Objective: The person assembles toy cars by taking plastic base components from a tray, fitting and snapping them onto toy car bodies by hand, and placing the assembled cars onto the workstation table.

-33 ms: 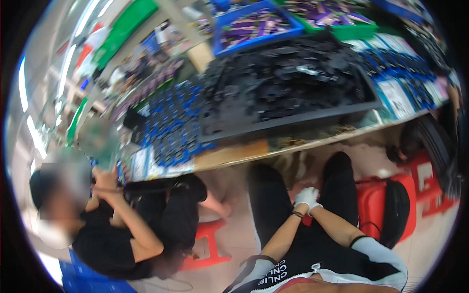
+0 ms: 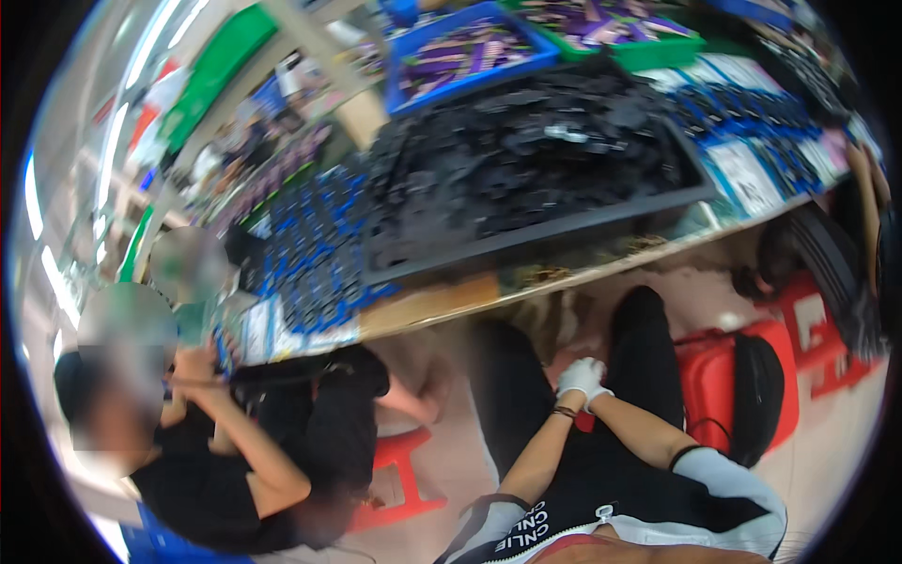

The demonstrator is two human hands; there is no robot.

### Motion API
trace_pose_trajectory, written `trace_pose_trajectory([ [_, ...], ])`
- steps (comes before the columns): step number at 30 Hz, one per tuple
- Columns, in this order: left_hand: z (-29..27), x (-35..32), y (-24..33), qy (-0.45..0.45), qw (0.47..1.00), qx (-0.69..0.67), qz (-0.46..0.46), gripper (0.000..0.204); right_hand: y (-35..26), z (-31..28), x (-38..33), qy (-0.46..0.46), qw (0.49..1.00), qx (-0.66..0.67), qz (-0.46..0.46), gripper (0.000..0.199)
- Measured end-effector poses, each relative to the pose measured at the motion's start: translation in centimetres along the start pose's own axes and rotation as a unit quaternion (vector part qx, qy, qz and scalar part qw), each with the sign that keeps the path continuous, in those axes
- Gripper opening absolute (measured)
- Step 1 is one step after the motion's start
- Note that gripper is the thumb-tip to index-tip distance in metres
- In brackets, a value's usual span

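Note:
My left hand (image 2: pixel 581 376), in a white glove, is laid over and closed round my right hand between my knees, above my lap. Of my right hand (image 2: pixel 598 395) only a gloved part near the wrist shows; its fingers are hidden. Whether anything small lies between the two hands cannot be made out. A dark bracelet (image 2: pixel 564 412) circles my left wrist. A small red patch (image 2: pixel 584 420) shows just below the hands. Beyond my knees, apart from my hands, a large black tray (image 2: pixel 564 246) on the table holds a heap of dark, shiny pieces.
Rows of black-and-blue parts (image 2: pixel 315 249) lie left of the tray, more parts (image 2: pixel 742 113) right of it. Behind stand a blue bin (image 2: pixel 395 80) and green bin (image 2: pixel 672 54) of purple pieces. A co-worker (image 2: pixel 216 470) sits at left; a red stool (image 2: pixel 785 395) stands at right.
The whole view has shifted a little, so the table and tray sit slightly further left in it. My hands stay together in the same pose.

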State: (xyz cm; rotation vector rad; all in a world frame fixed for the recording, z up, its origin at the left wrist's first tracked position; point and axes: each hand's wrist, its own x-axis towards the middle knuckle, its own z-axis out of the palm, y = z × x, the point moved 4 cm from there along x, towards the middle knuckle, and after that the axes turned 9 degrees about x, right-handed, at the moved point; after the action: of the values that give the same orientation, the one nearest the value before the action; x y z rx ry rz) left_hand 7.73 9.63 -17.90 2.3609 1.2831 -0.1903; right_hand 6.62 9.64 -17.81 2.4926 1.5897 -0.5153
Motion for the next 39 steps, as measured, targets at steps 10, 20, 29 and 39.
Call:
trace_pose_trajectory([
  [10,-8.0,-1.4,-2.6,0.390,0.857,-0.282,-0.184,0.041,12.5,-22.1,-4.5,0.314,0.861,0.258,-0.307,0.010],
  [20,-0.3,2.2,-1.6,0.084,0.747,-0.636,-0.174,0.034,43.3,-39.6,-2.4,0.644,0.732,0.198,0.102,0.041],
  [29,-1.9,1.0,0.3,0.020,0.724,-0.665,-0.184,0.028,46.0,-40.6,1.1,0.498,0.828,0.235,0.103,0.036],
  [39,-20.6,-5.7,10.2,0.127,0.669,-0.728,0.082,0.065,30.8,-43.9,-13.4,0.433,0.767,0.462,-0.106,0.007],
])
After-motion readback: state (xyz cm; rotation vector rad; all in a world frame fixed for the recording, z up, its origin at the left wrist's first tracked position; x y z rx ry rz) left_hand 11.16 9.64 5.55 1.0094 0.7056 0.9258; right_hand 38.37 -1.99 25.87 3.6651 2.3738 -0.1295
